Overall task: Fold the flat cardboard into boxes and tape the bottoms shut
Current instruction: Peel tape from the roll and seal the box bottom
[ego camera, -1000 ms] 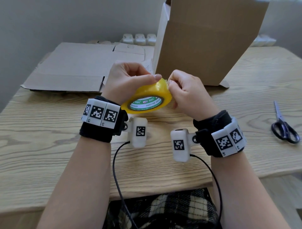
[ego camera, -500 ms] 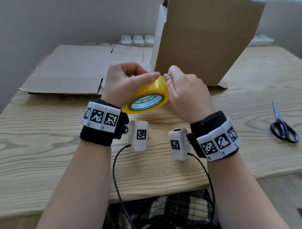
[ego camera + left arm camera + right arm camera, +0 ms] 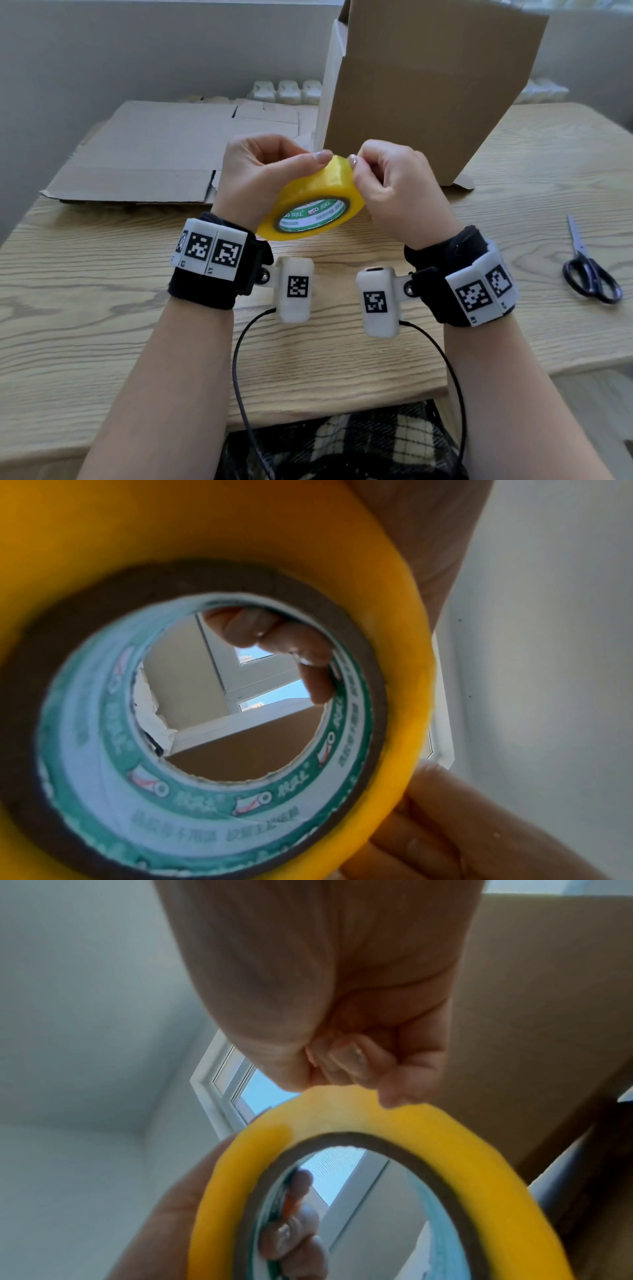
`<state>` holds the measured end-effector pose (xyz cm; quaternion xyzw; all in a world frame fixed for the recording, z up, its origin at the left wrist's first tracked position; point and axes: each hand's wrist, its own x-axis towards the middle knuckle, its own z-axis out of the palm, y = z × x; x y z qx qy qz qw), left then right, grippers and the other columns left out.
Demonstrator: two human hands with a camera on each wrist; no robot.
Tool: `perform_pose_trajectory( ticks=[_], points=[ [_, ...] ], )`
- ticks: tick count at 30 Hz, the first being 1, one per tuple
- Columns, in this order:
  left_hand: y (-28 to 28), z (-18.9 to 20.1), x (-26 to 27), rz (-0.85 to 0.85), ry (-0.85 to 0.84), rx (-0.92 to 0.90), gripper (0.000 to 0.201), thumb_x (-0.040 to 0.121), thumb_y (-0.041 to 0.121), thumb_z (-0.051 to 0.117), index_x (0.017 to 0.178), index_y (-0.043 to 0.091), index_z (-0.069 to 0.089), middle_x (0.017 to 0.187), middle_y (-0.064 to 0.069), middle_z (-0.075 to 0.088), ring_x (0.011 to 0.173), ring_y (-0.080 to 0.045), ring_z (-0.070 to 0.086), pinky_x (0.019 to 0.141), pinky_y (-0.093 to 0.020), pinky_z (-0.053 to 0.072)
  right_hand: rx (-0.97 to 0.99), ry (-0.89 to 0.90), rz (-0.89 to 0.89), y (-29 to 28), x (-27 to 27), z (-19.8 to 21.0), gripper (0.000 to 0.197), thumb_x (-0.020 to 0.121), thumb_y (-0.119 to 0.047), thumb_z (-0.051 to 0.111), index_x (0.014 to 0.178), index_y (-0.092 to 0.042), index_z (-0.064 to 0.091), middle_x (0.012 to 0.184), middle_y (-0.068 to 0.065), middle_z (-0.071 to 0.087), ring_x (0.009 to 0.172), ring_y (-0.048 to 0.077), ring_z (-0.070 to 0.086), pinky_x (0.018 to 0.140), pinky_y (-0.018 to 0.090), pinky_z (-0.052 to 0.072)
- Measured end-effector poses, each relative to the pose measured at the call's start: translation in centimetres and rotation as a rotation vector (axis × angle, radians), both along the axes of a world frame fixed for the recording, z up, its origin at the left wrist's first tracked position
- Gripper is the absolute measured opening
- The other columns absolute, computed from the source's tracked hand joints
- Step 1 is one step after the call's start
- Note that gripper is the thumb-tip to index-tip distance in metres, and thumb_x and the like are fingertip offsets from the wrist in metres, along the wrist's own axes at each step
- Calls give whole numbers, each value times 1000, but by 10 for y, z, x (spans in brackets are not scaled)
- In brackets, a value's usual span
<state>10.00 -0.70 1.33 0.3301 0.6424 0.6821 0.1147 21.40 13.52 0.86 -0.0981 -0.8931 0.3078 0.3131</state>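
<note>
1. While the left hand (image 3: 263, 178) grips the yellow tape roll (image 3: 310, 200) with its thumb on the rim and its fingers (image 3: 274, 637) hooked through the core, the right hand (image 3: 394, 192) has curled tighter than a moment ago, thumbnail picking at the top of the roll.
2. No tape end looks lifted yet, so sealing hasn't begun, I'd say.
3. Both wrists hover above the counter (image 3: 102, 291), the roll tilted towards the person.
4. Just behind stands the folded box (image 3: 428, 85); flat cardboard (image 3: 164, 150) lies to the left, and scissors (image 3: 589, 267) wait well to the right.
</note>
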Motion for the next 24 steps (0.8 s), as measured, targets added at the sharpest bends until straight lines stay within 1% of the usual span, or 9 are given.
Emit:
perform_pose_trajectory(
  ticks=[2,4,8,11,15,17,19,21,24],
  points=[
    [1,1,2,-1,-67,28,17,70,21,82,59,18,70,60,1,63,59,-16,60,56,-26,49,-135,36,31,4,1,1,36,102,-17,49,71,1,50,56,11,49,46,18,55,44,38,48],
    [2,1,2,-1,-102,41,17,70,21,81,58,20,69,61,1,64,61,-16,60,58,-27,51,-275,68,82,8,3,2,36,104,-15,47,70,-4,49,56,6,48,45,12,53,46,39,53],
    [-1,1,-2,-51,-98,29,14,75,22,77,63,22,71,66,4,65,65,-13,61,59,-26,51,-473,140,172,8,5,2,37,105,-11,42,69,-12,45,54,2,44,45,15,44,46,32,46],
    [-1,0,-6,-45,-9,-69,4,82,20,72,79,19,73,76,2,69,70,-7,62,63,-22,50,-385,121,113,8,4,-2,37,102,-19,45,67,-8,48,54,3,46,47,16,42,45,35,39],
    [11,-5,4,41,267,-298,32,84,40,47,86,23,74,87,-2,72,86,-18,62,79,-43,50,-173,64,22,-1,3,-4,37,101,-19,50,71,3,52,59,16,51,50,11,40,47,31,34],
    [14,-5,15,47,343,-381,62,85,63,37,89,13,73,75,-1,65,76,-17,59,73,-43,46,-183,66,41,-4,4,-3,37,101,-19,50,69,0,51,59,19,52,50,12,41,47,32,35],
    [15,-6,17,41,336,-406,72,81,75,40,85,10,71,65,1,53,65,-14,50,66,-40,40,-271,71,80,-3,6,-2,36,101,-20,49,67,-8,49,56,11,48,48,12,41,44,30,35],
    [14,-8,12,20,273,-355,60,82,70,52,76,11,67,63,0,50,62,-15,47,64,-41,39,-464,114,107,2,9,-2,37,104,-15,46,66,-14,47,53,1,45,43,10,39,40,25,33],
    [12,-4,6,-66,90,-216,60,88,50,61,83,-9,61,74,-12,50,69,-21,48,69,-36,37,-665,204,109,11,16,-1,38,105,-10,42,67,-14,42,50,-5,44,39,11,38,39,24,34]
  ],
)
